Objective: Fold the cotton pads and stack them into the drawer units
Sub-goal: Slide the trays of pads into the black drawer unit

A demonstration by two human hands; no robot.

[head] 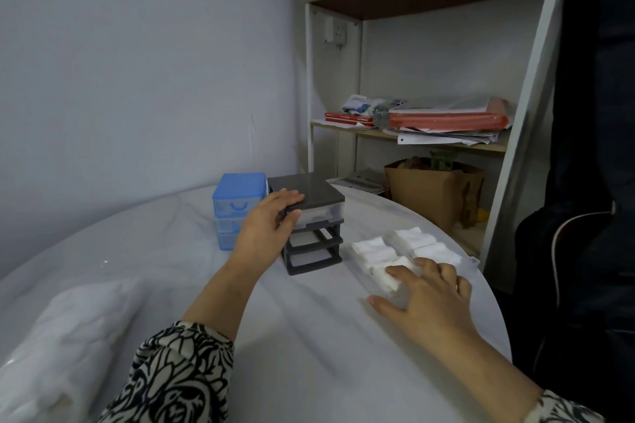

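Observation:
A dark grey drawer unit (316,223) stands on the white table (309,336). Its top clear drawer is in place and the two lower slots look empty. My left hand (268,227) rests on the unit's top front corner, fingers on the lid and thumb against the top drawer. A blue drawer unit (233,203) stands just behind and to the left. Several folded white cotton pads (405,251) lie in rows to the right of the grey unit. My right hand (433,299) lies over the nearest pads, fingers spread and touching them.
A bag of white material (62,336) lies at the table's near left. A shelf rack (429,127) with papers and a cardboard box (433,192) stands behind the table. A black guitar bag (591,182) leans at the right, close to the table edge.

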